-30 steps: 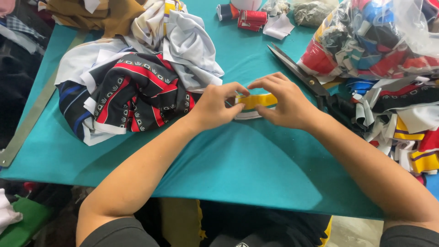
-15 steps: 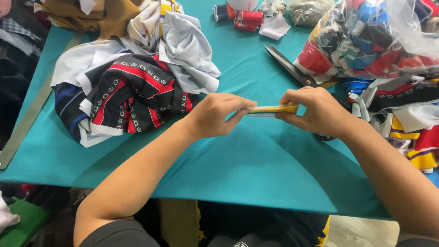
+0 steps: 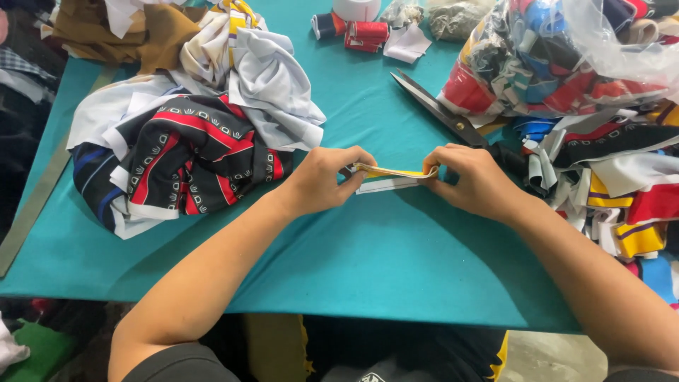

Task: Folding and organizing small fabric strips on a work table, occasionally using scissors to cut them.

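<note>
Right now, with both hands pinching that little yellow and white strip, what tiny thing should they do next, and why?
Probably press the strip down flat on the teal table. The left hand and right hand each pinch one end, and it is stretched straight between them just above the cloth, its yellow and white layers lined up, so flattening would likely keep them even.

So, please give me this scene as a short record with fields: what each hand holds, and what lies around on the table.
left hand: pinches the left end of the folded fabric strip
right hand: pinches the right end of the same strip
strip: yellow on top, white below, held flat just above the table
table: teal cloth cover
left of hands: pile of garments, black with red and white stripes
behind hands: black scissors, lying shut
right: clear plastic bag of fabric scraps, loose scraps below it
far edge: red thread spools
</note>
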